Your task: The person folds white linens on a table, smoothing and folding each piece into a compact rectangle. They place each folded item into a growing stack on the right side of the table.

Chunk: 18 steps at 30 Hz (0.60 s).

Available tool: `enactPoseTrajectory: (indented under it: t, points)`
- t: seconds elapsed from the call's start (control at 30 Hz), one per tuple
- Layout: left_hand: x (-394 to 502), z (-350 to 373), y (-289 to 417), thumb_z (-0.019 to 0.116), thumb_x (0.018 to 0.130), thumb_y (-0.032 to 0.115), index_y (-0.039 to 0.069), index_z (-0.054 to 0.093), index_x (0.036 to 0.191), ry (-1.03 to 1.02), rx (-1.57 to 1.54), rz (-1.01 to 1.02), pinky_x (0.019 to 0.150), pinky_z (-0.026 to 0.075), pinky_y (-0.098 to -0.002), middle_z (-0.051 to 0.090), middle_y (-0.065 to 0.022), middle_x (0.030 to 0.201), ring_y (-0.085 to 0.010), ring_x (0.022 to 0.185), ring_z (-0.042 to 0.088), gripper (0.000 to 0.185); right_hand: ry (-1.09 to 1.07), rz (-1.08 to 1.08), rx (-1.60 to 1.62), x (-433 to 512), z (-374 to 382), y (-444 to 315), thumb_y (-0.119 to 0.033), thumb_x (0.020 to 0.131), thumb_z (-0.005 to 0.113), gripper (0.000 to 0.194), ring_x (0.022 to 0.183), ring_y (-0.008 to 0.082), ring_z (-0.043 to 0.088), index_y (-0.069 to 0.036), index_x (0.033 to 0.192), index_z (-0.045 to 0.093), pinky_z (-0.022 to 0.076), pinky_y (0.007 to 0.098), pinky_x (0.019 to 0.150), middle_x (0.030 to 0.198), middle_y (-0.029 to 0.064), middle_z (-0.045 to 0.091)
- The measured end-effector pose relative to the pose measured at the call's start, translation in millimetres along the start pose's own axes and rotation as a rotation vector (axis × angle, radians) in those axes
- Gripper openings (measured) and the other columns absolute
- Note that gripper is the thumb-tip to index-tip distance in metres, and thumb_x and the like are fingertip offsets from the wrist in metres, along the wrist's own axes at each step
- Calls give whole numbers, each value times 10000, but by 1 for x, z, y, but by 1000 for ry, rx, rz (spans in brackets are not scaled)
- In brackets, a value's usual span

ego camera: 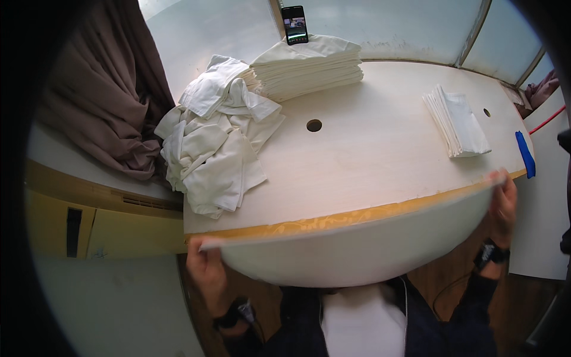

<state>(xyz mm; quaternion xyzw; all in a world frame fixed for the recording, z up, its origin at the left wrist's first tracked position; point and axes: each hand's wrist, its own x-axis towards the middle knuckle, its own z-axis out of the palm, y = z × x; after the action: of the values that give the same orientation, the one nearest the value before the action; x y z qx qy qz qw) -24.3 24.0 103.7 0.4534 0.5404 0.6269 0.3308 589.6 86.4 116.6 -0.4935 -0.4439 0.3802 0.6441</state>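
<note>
A white cloth (352, 254) is stretched between my hands along the table's near edge, its lower part hanging in front of my body. My left hand (207, 267) grips one corner at the lower left. At the right, my right hand (503, 201) pinches the other corner, slightly blurred. Beyond the cloth lies the pale wooden tabletop (357, 151). A loose heap of white cloths (218, 147) covers its left side. A small stack of folded white cloths (459, 122) lies at the right.
A tall stack of flat white cloths (312, 69) stands at the back, with a phone (295, 26) upright on it. The tabletop has round holes. Blue tape (525, 154) marks the right edge. A brown curtain (111, 89) hangs at the left, above a yellowish cabinet (134, 232).
</note>
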Motion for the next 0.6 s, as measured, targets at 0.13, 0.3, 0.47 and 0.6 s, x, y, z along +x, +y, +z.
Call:
enactPoseTrajectory:
  t: [0.13,0.3,0.47,0.6]
  points:
    - [84,60,-115,639,1088,204,41,611,1107,52,550,179,730,511,-366,699,-143,895,-260,801,649,167,-26,-162,-812,93,48,113,-223,1065,666,232,761,203,643,-68,975,519,486,399,657,814,81,635]
    - [151,95,-212,617,1065,158,48,621,1125,-58,968,187,777,537,-498,721,-204,979,-411,885,688,126,-67,-145,-1134,150,78,238,-299,1055,642,243,817,433,708,-82,1032,535,520,530,679,857,227,724]
    - [179,106,-232,676,990,99,63,625,1123,-98,1168,344,850,540,-495,705,-155,1058,-401,1009,670,147,-104,-114,-1285,171,97,260,-341,1018,684,284,828,424,721,-96,1059,546,548,545,703,862,205,740]
    - [192,113,-227,713,943,58,56,620,1209,-66,1169,169,910,540,-454,620,-157,1246,-371,1145,630,282,-99,-39,-1357,186,108,252,-338,984,732,312,911,392,728,-86,1096,586,559,505,775,964,179,754]
